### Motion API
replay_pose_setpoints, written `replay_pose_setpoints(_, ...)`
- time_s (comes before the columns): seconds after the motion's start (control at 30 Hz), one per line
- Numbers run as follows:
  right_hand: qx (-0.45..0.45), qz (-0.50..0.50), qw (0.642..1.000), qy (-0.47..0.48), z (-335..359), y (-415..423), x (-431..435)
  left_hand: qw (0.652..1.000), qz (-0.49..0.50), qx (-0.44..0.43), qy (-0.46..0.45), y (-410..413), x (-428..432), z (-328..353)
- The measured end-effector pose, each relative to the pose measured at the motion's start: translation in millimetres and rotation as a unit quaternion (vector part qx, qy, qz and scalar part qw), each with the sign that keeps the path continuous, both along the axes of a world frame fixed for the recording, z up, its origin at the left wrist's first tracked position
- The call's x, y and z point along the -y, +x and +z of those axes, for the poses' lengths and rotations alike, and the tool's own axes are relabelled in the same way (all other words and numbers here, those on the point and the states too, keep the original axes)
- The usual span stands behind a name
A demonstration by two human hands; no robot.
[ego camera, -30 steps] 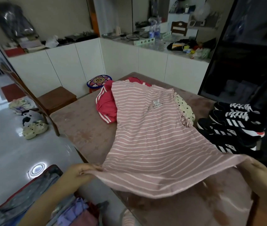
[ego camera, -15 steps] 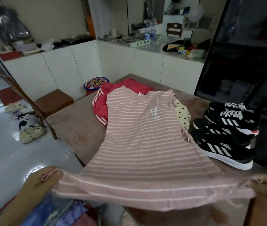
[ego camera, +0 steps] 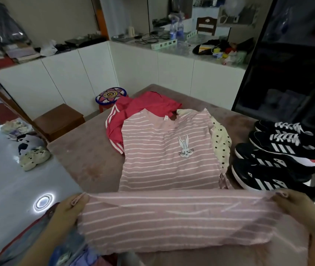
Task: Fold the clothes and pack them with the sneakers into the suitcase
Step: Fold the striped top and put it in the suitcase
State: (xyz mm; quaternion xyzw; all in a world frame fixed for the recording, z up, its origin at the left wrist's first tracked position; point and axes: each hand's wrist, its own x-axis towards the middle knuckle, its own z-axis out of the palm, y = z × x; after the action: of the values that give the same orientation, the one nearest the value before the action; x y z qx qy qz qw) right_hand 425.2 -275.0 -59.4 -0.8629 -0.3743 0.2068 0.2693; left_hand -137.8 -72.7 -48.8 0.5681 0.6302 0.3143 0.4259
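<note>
Striped shirt (ego camera: 168,160), seemingly pinched, spans left hand (ego camera: 68,207) to right hand (ego camera: 297,204).

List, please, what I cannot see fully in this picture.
Head view only.
1. suitcase: cut off by the bottom edge; contents blurred.
2. polka-dot garment: mostly hidden under the striped pink shirt.
3. red garment: partly under that shirt.
4. counter clutter: too small to identify.

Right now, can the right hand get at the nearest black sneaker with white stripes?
Probably yes: that black sneaker lies just beyond the right hand, nothing between them. But the hand pinches a corner of the pink striped shirt and would have to let go first.
</note>
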Motion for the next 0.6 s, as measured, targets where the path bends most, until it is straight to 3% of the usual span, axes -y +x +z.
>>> replay_pose_setpoints(0.03, -0.005, -0.023, 0.999, 0.026, 11.1, -5.6, -27.7, 1.000, 0.016, -0.004, 0.002, 8.3, -13.1, -3.2)
replay_pose_setpoints(0.1, 0.070, -0.035, 0.997, 0.023, 12.7, -0.7, -64.3, 0.998, 0.047, -0.035, 0.009, 26.7, -40.5, -6.9)
replay_pose_setpoints(0.23, 0.102, -0.010, 0.994, -0.030, 18.9, -8.7, -122.3, 0.996, 0.051, -0.068, -0.009, 56.5, -93.7, -12.7)
replay_pose_setpoints(0.4, 0.177, 0.010, 0.978, -0.106, 4.2, -10.1, -173.1, 0.985, 0.012, -0.173, -0.008, 62.3, -126.2, -31.9)
replay_pose_setpoints(0.5, 0.291, 0.062, 0.953, -0.057, -21.7, -19.7, -168.5, 0.950, -0.032, -0.286, 0.119, 57.5, -118.7, -56.9)
replay_pose_setpoints(0.6, 0.342, 0.207, 0.914, 0.063, -39.2, -51.2, -147.1, 0.901, -0.205, -0.317, 0.214, 69.5, -79.6, -69.9)
